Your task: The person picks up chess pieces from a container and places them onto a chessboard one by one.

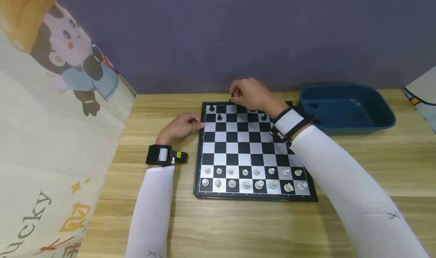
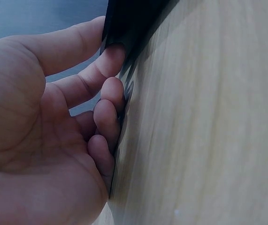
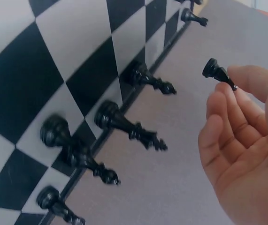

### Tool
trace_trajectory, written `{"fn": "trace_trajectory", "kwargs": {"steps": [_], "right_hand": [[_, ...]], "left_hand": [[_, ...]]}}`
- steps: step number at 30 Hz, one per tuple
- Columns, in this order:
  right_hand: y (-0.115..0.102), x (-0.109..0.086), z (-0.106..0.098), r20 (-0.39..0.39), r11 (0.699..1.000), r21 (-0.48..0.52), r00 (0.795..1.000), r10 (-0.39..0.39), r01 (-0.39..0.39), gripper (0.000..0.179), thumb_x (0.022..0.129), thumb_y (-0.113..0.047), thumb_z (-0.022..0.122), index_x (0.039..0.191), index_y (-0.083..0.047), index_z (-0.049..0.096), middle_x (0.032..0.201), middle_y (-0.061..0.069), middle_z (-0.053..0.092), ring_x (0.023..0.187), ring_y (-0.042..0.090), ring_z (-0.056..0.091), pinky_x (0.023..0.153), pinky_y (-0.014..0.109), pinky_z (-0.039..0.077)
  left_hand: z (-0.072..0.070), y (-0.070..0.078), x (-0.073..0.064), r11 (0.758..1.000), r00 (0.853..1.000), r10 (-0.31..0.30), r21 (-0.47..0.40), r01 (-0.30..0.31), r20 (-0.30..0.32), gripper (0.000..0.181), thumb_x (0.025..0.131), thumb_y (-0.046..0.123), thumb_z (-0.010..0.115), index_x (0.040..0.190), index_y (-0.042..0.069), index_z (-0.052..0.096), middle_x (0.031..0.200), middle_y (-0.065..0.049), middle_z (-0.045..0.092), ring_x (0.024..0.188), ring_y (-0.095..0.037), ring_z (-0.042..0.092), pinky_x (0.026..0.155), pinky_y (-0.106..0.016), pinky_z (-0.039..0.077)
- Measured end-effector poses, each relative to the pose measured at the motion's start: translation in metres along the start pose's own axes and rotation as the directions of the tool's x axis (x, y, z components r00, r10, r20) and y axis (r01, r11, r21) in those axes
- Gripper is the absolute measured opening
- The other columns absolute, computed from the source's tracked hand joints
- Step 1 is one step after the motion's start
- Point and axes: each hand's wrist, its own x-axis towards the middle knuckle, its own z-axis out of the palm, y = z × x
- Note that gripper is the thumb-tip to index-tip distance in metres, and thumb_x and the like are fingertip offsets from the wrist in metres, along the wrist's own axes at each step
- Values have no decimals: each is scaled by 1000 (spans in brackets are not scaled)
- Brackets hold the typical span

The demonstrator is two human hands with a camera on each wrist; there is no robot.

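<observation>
Over the far edge of the chessboard (image 1: 244, 159), my right hand (image 1: 253, 93) pinches a small black chess piece (image 3: 214, 70) between thumb and fingers, its round base pointing toward the board. Several black pieces, among them a tall one (image 3: 129, 129), stand on the far rows in the right wrist view. My left hand (image 1: 180, 127) grips the board's left edge, thumb against the rim (image 2: 106, 28) and a fingertip tucked under it. Two rows of white pieces (image 1: 246, 183) stand along the near side. My right hand and wrist hide part of the far rows.
A dark blue plastic tray (image 1: 388, 118) stands right of the board, with a few black pieces (image 1: 316, 121) inside. Behind the wooden table (image 1: 238, 227) rises a dark wall (image 1: 218, 34). A printed cloth (image 1: 41, 136) hangs along the left side.
</observation>
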Motion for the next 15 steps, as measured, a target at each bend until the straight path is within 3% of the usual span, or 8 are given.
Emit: {"fn": "trace_trajectory", "kwargs": {"steps": [7,15], "right_hand": [[-5,6,16,41,998,-55,999,-2,5,33,99,-25,68,128,-8,65,102,5,69,89,22,65,83,41,53],[-11,10,31,26,992,-121,999,-28,31,30,99,-25,69,123,-7,67,95,6,66,81,21,61,82,40,52]], "left_hand": [[3,2,2,1000,1000,3,-12,-3,5,23,103,33,62,97,11,62,94,-6,57,90,-24,52,84,-37,45],[4,0,4,1000,1000,10,-13,-10,11,23,102,34,63,96,12,63,93,-6,58,89,-24,53,84,-37,45]]}}
